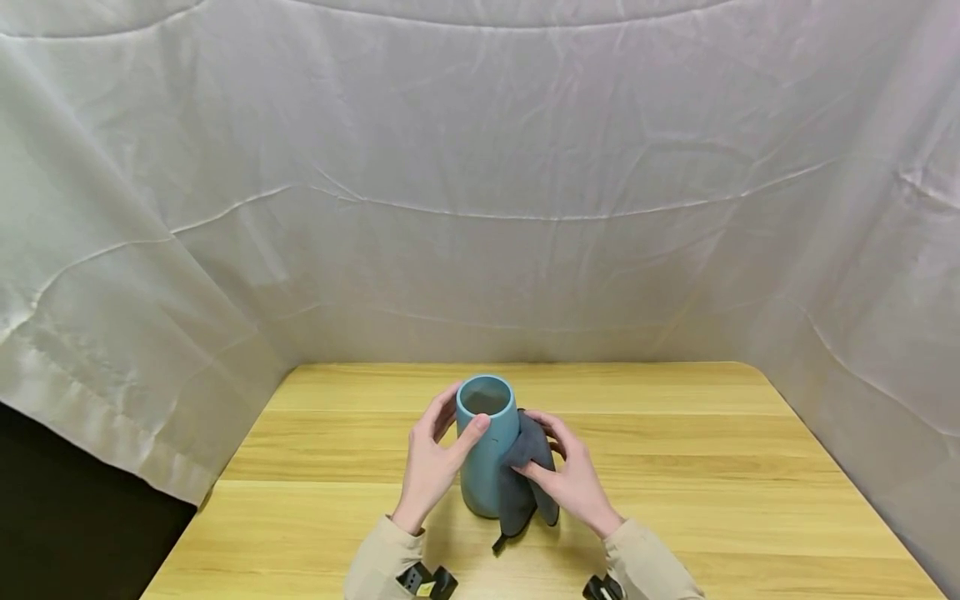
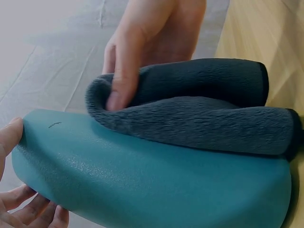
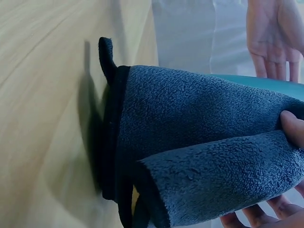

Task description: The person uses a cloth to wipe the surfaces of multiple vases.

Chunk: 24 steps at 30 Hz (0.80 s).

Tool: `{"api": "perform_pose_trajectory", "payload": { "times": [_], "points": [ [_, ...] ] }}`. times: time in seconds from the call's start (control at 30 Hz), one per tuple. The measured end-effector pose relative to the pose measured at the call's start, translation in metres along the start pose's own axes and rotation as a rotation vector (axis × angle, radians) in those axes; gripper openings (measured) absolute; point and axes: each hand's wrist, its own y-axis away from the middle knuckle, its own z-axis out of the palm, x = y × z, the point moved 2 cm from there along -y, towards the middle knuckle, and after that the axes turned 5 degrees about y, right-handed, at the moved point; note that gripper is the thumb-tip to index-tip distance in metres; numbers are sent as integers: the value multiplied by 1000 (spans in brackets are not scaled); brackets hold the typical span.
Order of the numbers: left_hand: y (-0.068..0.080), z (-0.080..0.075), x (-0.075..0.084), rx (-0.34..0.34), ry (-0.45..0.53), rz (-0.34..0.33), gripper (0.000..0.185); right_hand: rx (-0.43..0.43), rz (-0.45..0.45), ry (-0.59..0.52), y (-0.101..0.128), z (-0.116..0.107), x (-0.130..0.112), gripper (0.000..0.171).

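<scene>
Partly hidden blue vase [image 1: 486, 446] in left hand [image 1: 431, 467] grip, right hand [image 1: 573, 479] pinching grey cloth [image 1: 525, 483] against it.

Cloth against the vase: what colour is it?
Dark grey cloth with a black edge; clearest in the right wrist view.

No readable text, labels, numbers — nothing legible anywhere

A teal vase [image 1: 486, 450] with a matt, finely pebbled surface like unglazed ceramic or plastic. Against it, a dark grey cloth [image 1: 525, 487] of fuzzy, plush microfibre with a stitched black edge. The tabletop [image 1: 712, 467] is smooth pale wood with visible grain. Behind, creased white fabric [image 1: 480, 183].
</scene>
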Motion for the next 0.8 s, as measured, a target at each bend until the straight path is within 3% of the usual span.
{"api": "perform_pose_trajectory", "payload": {
  "times": [0.43,0.8],
  "points": [
    [-1,1,-2,4,0,13,54,47,-114,-39,-23,-12,-37,60],
    [-1,2,-4,8,-6,14,54,26,-100,-22,-18,-10,-24,59]
  ]
}}
